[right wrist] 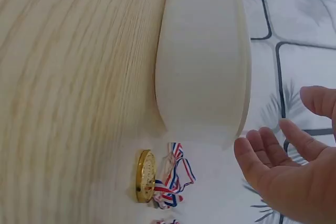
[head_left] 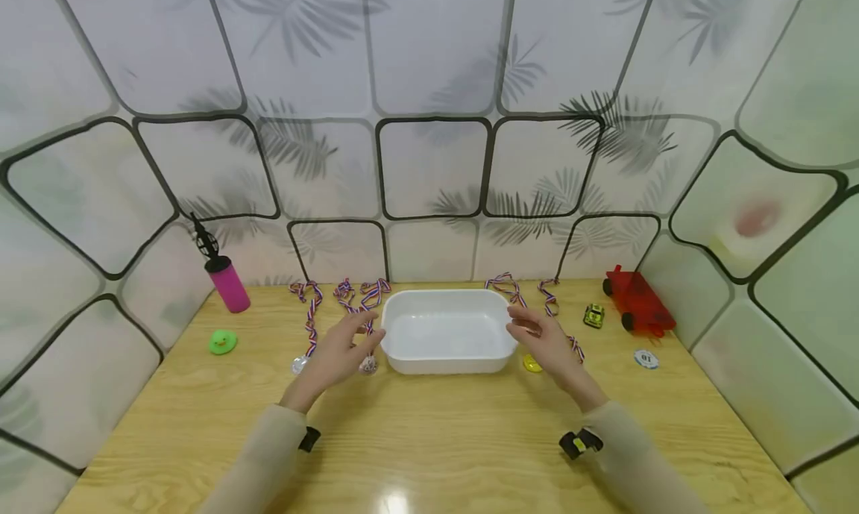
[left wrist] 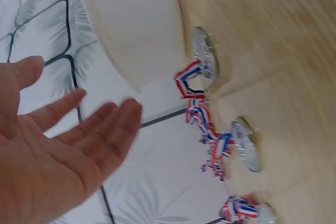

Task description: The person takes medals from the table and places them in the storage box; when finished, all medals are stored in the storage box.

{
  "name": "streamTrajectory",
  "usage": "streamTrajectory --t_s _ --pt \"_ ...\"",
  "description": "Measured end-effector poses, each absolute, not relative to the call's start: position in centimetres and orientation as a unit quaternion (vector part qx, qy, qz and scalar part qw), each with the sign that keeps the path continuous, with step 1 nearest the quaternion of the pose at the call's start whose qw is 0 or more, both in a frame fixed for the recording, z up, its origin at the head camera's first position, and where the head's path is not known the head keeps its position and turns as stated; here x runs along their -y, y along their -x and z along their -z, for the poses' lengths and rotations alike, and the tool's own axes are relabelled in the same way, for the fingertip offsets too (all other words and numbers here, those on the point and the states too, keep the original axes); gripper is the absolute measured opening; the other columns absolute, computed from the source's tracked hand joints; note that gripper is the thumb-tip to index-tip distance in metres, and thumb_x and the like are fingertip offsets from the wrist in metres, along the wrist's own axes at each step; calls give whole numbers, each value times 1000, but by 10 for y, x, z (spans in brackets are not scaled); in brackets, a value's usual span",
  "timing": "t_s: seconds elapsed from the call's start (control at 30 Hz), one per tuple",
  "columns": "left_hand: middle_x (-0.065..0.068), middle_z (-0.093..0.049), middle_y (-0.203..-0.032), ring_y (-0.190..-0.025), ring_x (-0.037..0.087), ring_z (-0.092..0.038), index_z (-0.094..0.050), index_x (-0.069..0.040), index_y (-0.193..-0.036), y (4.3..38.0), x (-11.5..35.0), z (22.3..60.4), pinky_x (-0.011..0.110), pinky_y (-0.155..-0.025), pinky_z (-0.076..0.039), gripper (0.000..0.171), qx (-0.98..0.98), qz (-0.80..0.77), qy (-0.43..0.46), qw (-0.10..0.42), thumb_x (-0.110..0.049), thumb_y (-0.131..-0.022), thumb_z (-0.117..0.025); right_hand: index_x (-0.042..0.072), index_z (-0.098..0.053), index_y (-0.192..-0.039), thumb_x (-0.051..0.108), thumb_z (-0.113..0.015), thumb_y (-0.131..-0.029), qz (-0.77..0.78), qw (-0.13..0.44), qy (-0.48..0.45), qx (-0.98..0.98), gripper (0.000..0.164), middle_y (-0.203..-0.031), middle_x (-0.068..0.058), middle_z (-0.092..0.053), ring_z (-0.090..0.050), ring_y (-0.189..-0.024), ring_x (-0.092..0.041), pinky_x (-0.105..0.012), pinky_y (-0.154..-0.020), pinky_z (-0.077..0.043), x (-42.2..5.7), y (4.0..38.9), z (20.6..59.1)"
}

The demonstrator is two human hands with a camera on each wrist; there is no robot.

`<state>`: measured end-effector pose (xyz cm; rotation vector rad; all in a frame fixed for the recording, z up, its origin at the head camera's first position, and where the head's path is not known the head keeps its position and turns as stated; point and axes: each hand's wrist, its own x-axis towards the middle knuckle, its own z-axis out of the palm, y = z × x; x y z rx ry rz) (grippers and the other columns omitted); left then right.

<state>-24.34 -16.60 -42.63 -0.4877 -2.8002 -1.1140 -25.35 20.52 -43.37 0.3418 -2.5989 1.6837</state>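
A white rectangular basin (head_left: 443, 366) sits at the middle of the wooden table, between both hands. My left hand (head_left: 341, 353) hovers by its left end, fingers apart and holding nothing; in the left wrist view the palm (left wrist: 58, 166) shows bare. At the right end is my right hand (head_left: 546, 346), its fingers extended near the rim, also holding nothing. Silver medals (left wrist: 205, 53) on striped ribbons (head_left: 311, 324) lie around the left hand. Beneath the right hand lies a gold medal (right wrist: 145, 176), its ribbon (head_left: 552, 301) trailing behind; the hand partly hides it.
Left on the table are a pink hand pump (head_left: 230, 286) with a black top and a green rubber duck (head_left: 223, 342). Toward the right stand a yellow toy car (head_left: 593, 315), a red toy cart (head_left: 637, 303) and a round chip (head_left: 646, 359). Patterned walls enclose the table's back and sides.
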Motion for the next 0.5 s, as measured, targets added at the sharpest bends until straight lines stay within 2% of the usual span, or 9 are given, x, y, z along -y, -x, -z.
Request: streamTrajectory --t_s 0.13,0.27,0.37,0.5 --pt "14 -62 -131 -113 32 -62 -57 -7 -134 248 179 431 48 -92 -53 46 887 427 172 12 -37 -100 -56 2 -47 -142 25 -60 -99 -568 -22 -69 820 51 -144 -19 -49 -50 -127 -33 -36 -100 -49 -212 256 435" --pt "13 -68 -120 -103 25 -65 -62 -4 -127 257 194 437 39 -85 -56 42 871 460 173 -18 -34 -98 -60 0 -46 -142 20 -60 -98 -590 -45 -50 805 50 -144 -21 -47 -52 -123 -29 -36 -98 -52 -215 258 436" --pt "16 -69 -115 -96 21 -66 -63 0 -125 263 202 441 33 -78 -57 38 853 491 172 -44 -25 -96 -64 0 -47 -142 16 -61 -98 -597 -58 -44 799 49 -143 -23 -46 -56 -116 -24 -36 -95 -54 -216 259 437" --pt "16 -69 -105 -85 15 -65 -64 3 -120 266 207 446 31 -68 -56 32 845 502 167 -75 -13 -92 -68 -1 -48 -141 14 -63 -96 -596 -88 -44 797 49 -144 -25 -44 -57 -112 -22 -33 -92 -55 -218 260 438"
